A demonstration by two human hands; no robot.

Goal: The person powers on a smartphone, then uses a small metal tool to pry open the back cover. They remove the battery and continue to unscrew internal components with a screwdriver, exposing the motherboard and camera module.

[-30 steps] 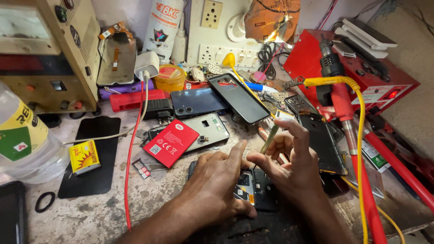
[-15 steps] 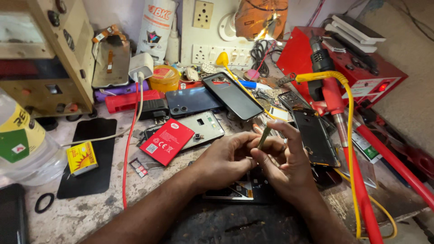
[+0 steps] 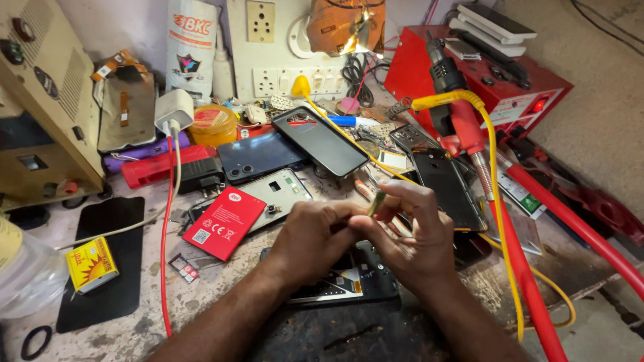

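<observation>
Where the hands meet: just above the opened phone (image 3: 349, 285), knuckles close, fingertips drawn together.
Left hand (image 3: 315, 234): curled, fingertips bunched against the right hand's at the foot of the thin stick (image 3: 377, 199); cannot tell whether gripping it or only touching.
Right hand (image 3: 416, 234): pinching the thin stick between thumb and forefinger, upper end tilted up and to the right.
Change: a second ago lay flat and spread on the opened phone (left hand); now lifted off it and closed onto the right.
Reading of that: probably attention gone from the phone's inside to whatever small bit sits at the fingertips, too small to make out.
Opened phone: flat on the bench, face down, mostly hidden under both wrists.
Bench (image 3: 201, 295): mottled, worn, crowded; red battery (image 3: 225, 222) just left of the hands, black phone (image 3: 320, 141) and dark blue phone (image 3: 258, 154) beyond, yellow matchbox (image 3: 92, 265) on a black mat (image 3: 100, 302).
Cables: red cable (image 3: 166, 248) down the left, yellow cable (image 3: 496, 174) looping down the right.
Room: socket board (image 3: 268, 40) on the back wall, red box (image 3: 496, 74) at the right rear.
</observation>
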